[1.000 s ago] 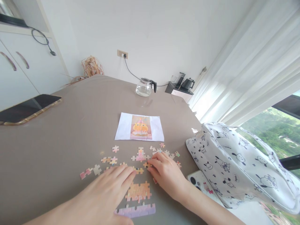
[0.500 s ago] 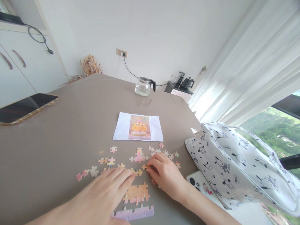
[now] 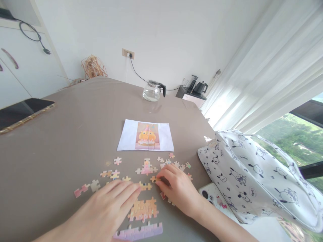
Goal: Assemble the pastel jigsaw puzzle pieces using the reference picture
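Still, left hand flat, spread, right hand pinching orange piece, unmoved.

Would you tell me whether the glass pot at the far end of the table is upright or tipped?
Upright: the glass pot stands on its base.

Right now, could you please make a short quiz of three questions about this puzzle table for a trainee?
1. True or false: the left hand lies flat, palm down, on the table.
2. What does the right hand pinch at its fingertips? A) a loose puzzle piece B) the phone C) the reference picture
3. Which thing stands farthest from the hands: the glass jug or the patterned bag?

Key: 1 true; 2 A; 3 the glass jug.
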{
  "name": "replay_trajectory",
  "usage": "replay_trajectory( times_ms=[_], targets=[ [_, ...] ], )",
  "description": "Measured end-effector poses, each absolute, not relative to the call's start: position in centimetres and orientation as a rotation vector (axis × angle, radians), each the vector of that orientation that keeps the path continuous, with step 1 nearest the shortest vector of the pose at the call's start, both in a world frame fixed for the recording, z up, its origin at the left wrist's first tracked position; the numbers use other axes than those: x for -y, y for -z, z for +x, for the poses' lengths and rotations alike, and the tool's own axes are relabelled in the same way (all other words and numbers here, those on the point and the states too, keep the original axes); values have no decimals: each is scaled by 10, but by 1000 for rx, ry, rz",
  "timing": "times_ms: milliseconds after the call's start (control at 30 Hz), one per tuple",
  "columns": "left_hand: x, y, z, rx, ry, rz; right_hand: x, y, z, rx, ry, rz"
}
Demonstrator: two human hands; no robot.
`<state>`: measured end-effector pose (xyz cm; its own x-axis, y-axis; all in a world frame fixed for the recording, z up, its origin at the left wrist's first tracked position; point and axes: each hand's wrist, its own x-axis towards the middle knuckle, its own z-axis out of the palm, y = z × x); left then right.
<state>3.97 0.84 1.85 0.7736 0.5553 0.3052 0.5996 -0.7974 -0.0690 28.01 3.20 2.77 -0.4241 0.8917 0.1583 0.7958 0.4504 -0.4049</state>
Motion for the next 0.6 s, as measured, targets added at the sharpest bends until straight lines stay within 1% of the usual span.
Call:
replay_trajectory(
  times_ms=[133, 300, 467, 600],
  targets=[
    [-12, -13, 36, 980, 437, -2847, -30, -30, 278, 2296, -440, -1433],
    [-21, -16, 28, 829, 449, -2995, -29, -29, 276, 2259, -470, -1402],
    [-21, -18, 31, 1032, 560, -3058, -31, -26, 272, 2300, -438, -1380],
    [-20, -21, 34, 1009, 548, -3039, -35, -28, 267, 2346, -447, -1389]
  ],
)
